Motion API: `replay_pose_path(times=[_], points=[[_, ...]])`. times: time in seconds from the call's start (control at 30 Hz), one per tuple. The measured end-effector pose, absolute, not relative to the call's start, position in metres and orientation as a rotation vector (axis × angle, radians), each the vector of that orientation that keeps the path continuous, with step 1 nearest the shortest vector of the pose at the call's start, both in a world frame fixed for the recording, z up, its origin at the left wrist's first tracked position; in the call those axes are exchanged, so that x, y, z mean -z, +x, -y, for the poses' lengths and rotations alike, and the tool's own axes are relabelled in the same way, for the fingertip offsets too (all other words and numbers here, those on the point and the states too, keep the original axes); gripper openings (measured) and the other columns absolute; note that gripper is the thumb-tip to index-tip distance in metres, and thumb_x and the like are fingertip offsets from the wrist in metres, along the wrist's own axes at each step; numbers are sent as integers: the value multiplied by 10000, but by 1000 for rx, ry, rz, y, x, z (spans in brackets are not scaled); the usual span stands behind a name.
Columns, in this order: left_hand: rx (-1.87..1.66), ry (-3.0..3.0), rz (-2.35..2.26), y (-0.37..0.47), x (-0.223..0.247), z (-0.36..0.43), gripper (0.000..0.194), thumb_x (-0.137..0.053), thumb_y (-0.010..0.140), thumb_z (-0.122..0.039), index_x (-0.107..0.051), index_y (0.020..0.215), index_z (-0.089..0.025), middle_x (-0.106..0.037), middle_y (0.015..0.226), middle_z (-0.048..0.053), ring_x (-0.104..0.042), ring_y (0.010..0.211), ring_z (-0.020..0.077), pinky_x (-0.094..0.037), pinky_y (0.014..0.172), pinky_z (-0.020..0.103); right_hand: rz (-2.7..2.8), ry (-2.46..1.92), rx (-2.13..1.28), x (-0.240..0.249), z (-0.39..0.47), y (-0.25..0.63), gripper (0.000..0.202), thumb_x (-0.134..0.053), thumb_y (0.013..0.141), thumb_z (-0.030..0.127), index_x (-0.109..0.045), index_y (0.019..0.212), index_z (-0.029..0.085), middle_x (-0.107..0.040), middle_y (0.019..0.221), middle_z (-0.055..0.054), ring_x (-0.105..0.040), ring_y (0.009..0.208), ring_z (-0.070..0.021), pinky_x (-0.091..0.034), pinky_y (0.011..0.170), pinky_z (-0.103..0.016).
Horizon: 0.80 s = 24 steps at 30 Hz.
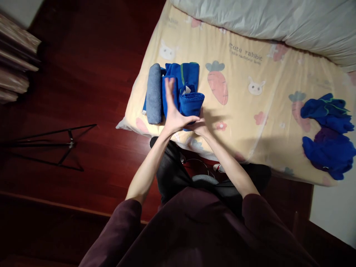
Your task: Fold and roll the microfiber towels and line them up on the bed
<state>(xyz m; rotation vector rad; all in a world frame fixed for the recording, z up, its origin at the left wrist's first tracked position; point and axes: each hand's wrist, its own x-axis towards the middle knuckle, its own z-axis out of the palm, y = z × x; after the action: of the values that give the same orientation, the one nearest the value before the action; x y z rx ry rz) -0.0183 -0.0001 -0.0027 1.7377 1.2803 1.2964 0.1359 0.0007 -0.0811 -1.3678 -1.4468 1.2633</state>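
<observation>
A rolled blue towel (191,105) is held up over the bed's near edge, its coiled end facing up. My right hand (199,127) is closed around its lower right side, with most of the fingers hidden behind the cloth. On the roll's left, my left hand (174,115) is open, fingers extended away from me and thumb reaching across toward the right hand. Beyond it lies a folded blue towel with green edging (190,72). A grey-blue rolled towel (154,94) rests to the left, beside more blue cloth partly covered by my left hand.
Crumpled blue cloths (329,148) and a dark purple one lie at the bed's right end. The yellow printed sheet (239,111) covers the bed, with a pale quilt (264,18) along the far side. A black tripod (71,144) stands on the floor at left, near curtains (18,59).
</observation>
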Motion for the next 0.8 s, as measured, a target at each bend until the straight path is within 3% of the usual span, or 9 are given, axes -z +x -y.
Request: replay_pose_path(times=[0.1,0.2,0.27,0.4,0.57,0.8], points=[[-1280,1819,-1428,-36,7,26,777,-820,892,-526,-483,1517,-214,-474,1618,145,10,1685,284,-95,1366,612,1494,-1362,-1046,87,9,156,1098,-997,658,397,-430,1574,187,-495,1609,-188,-464,1523,-292,-406,1262,-477],[-1115,1907,-1440,-43,14,49,749,-754,934,-569,-494,1524,-187,-490,1620,146,-31,1684,295,-174,1352,602,1511,-1324,-965,95,23,175,1309,-971,695,485,-180,1703,222,-210,1765,-206,-287,1632,-311,-290,1320,-510],[-1077,1919,-1445,-39,20,58,749,-754,911,-594,-525,1512,-211,-502,1623,141,-85,1680,316,-227,1340,589,1515,-1357,-987,101,36,183,1353,-955,709,515,-102,1725,249,-135,1789,-195,-265,1641,-324,-273,1324,-537],[-882,2118,-1334,-14,41,54,581,-627,988,-504,-573,1494,-222,-489,1651,141,-238,1647,333,-226,1328,612,1490,-1471,-1130,111,59,185,1257,-942,714,488,-221,1716,251,-219,1778,-165,-259,1642,-340,-274,1330,-563],[-418,2384,-1204,16,74,34,482,-489,1010,-312,-637,1439,-152,-504,1640,153,-329,1612,330,-218,1337,586,1437,-1437,-1370,112,78,173,1177,-915,724,358,-279,1698,178,-382,1711,-192,-431,1554,-313,-385,1280,-495],[-265,2472,-1463,15,61,41,448,-514,952,-320,-713,1285,-94,-622,1454,233,-479,1451,427,-259,1270,639,1461,-1379,-1387,105,95,170,939,-857,754,296,-491,1614,204,-477,1669,-131,-435,1561,-327,-350,1305,-483]])
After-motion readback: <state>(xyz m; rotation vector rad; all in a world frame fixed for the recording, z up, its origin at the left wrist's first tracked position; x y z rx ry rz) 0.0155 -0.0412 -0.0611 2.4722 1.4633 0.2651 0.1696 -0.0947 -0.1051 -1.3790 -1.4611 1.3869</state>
